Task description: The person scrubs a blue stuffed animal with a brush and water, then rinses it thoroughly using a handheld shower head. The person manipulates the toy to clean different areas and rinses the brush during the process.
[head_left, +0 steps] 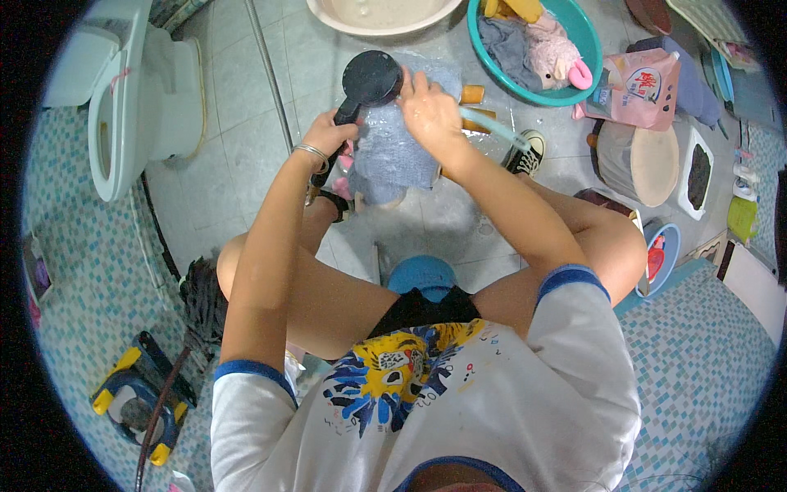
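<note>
My left hand (332, 132) is closed around the handle of a black shower head (372, 77). The shower head is held over a wet blue-grey cloth (393, 154) spread low in front of me. My right hand (430, 114) is wet, back upward, its fingertips beside the shower head's rim. A pale translucent blue handle (495, 127) comes out past my right wrist. Its other end is hidden, and I cannot tell if the hand grips it. Clear plastic sheeting (507, 126) and an orange-brown piece (472, 94) show at the cloth's right edge.
A cream basin (393, 29) of water stands ahead. Right of it, a teal basin (473, 37) holds cloths and a pink plush toy (553, 52). A pink detergent pouch (636, 89) rests atop other things. The toilet (114, 135) and a metal hose (270, 74) are at left.
</note>
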The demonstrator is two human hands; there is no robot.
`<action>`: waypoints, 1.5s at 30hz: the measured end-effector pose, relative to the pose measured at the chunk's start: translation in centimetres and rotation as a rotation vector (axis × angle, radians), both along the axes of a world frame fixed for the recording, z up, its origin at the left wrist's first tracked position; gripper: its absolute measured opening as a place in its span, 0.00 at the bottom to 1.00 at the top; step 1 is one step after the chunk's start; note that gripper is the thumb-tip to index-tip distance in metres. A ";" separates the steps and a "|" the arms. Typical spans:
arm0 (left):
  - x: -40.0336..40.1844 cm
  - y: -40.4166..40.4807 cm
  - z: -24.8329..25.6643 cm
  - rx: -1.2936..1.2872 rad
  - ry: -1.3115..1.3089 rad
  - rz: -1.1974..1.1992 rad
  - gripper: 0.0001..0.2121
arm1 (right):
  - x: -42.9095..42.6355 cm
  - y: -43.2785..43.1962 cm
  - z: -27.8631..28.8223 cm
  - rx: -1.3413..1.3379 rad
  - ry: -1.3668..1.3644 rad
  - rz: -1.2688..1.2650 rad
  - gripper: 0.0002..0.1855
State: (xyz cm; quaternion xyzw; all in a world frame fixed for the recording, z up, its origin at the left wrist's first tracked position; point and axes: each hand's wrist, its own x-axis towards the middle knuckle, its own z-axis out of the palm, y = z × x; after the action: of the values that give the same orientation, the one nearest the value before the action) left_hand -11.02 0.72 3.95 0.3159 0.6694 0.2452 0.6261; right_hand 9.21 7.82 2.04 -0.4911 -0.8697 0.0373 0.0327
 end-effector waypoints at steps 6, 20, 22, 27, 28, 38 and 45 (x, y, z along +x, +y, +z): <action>1.0 0.3 1.1 0.037 -0.004 0.036 0.11 | 4.1 4.8 -1.5 -0.095 -0.017 -0.300 0.26; -0.1 0.2 1.4 -0.012 -0.065 -0.021 0.12 | 1.7 -2.1 1.1 0.142 0.006 -0.148 0.22; -0.5 0.0 1.3 -0.057 -0.072 -0.010 0.13 | 1.4 -4.2 1.2 0.162 0.017 0.025 0.22; -0.6 -0.7 1.3 -0.036 -0.121 0.009 0.17 | 2.0 -0.2 0.4 0.132 0.131 -0.156 0.24; -0.2 -0.7 1.9 -0.019 -0.067 0.041 0.18 | 0.7 -0.7 0.5 0.153 0.100 -0.167 0.22; -3.4 -2.0 3.0 0.059 0.058 -0.034 0.15 | -1.4 -1.3 0.8 0.227 0.229 -0.058 0.22; -5.8 -4.4 4.3 0.071 0.140 -0.155 0.17 | -1.7 -4.7 1.4 0.163 0.156 0.217 0.21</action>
State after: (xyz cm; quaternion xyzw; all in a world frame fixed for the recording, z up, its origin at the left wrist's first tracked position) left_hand -16.80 -3.66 8.20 0.4048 0.6761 0.1969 0.5833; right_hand 7.47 3.15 3.45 -0.3855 -0.9126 0.0079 0.1358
